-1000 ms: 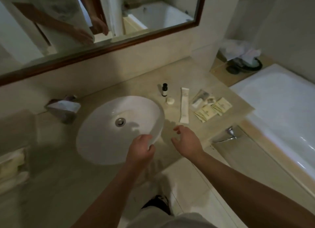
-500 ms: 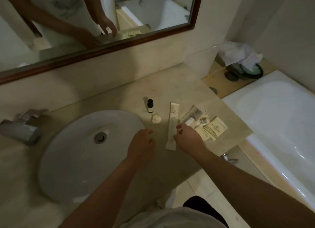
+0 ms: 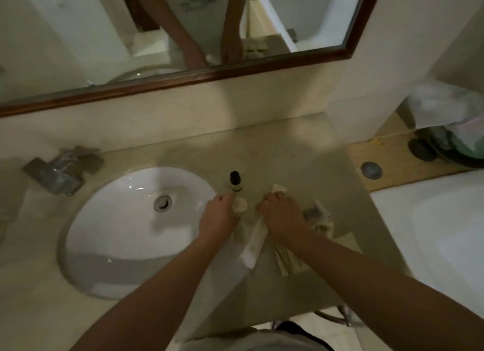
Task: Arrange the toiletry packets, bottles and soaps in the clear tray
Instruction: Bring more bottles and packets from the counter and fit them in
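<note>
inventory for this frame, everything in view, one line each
bottle: 1, dark, counter right of sink
round soap: 1, cream, near side of bottle
long packet: 1, white, under right hand
small packets: several, cream, right of long packet, partly hidden
counter: 1, beige, around sink
sink: 1, white, left
faucet: 1, metal, behind sink
mirror: 1, brown frame, wall
bathtub: 1, white, right
left hand: beside soap, grip unclear
right hand: on long packet, grip unclear

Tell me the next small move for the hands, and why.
Probably lift the long white packet with the right hand, whose fingers curl over its middle; the left hand sits by the round soap and small bottle. No clear tray shows in view.
</note>
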`<state>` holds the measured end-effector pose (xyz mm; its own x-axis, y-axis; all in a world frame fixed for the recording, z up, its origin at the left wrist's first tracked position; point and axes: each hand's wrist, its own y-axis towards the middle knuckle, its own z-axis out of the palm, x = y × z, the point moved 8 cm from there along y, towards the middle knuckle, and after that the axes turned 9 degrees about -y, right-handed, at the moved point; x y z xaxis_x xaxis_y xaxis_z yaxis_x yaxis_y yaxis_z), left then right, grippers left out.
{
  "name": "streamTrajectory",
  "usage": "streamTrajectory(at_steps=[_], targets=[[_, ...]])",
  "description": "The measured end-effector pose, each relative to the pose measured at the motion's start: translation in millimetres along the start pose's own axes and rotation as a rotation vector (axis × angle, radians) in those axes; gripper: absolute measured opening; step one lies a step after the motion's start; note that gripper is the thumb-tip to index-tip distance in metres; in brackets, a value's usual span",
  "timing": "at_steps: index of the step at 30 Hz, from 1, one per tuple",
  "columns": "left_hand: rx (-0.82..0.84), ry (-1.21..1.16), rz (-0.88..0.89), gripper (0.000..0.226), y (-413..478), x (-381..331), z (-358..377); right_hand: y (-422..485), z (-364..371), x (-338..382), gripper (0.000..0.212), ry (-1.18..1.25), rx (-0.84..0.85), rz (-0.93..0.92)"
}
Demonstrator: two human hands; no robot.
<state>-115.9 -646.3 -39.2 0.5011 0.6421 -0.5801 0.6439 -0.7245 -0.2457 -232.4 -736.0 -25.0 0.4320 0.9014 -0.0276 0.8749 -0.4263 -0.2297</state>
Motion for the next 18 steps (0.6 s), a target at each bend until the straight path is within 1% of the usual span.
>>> streamTrajectory(at_steps=[1, 3, 5, 7, 10, 11, 13, 16, 18], targets=[[-0.008, 0.050, -0.006, 0.052, 3, -4, 1, 4, 2, -1, 0.027, -0.029, 0.009, -0.027], [-0.020, 0.169, -0.021, 0.056, 9, -9, 6, 10, 7, -3, 0.024, -0.054, 0.025, -0.083], [-0.046, 0.260, -0.020, 0.050, 13, -11, 12, 15, 9, -5, 0.024, -0.061, 0.031, -0.135], [-0.066, 0.285, -0.016, 0.041, 15, -13, 16, 19, 8, -9, 0.023, -0.060, 0.032, -0.162], [-0.051, 0.259, -0.011, 0.044, 18, -14, 19, 19, 9, -12, 0.019, -0.043, 0.061, -0.188], [-0.060, 0.217, -0.022, 0.045, 16, -13, 17, 18, 9, -13, 0.017, -0.027, 0.069, -0.191], [-0.106, 0.061, -0.062, 0.044, 8, -4, 8, 15, 2, -14, 0.014, 0.016, 0.055, -0.199], [-0.172, -0.197, -0.145, 0.046, -17, 19, -13, 9, -25, -1, 0.011, 0.050, -0.048, -0.232], [-0.232, -0.306, -0.186, 0.043, -39, 40, -35, 2, -45, 22, 0.007, 0.071, -0.131, -0.280]])
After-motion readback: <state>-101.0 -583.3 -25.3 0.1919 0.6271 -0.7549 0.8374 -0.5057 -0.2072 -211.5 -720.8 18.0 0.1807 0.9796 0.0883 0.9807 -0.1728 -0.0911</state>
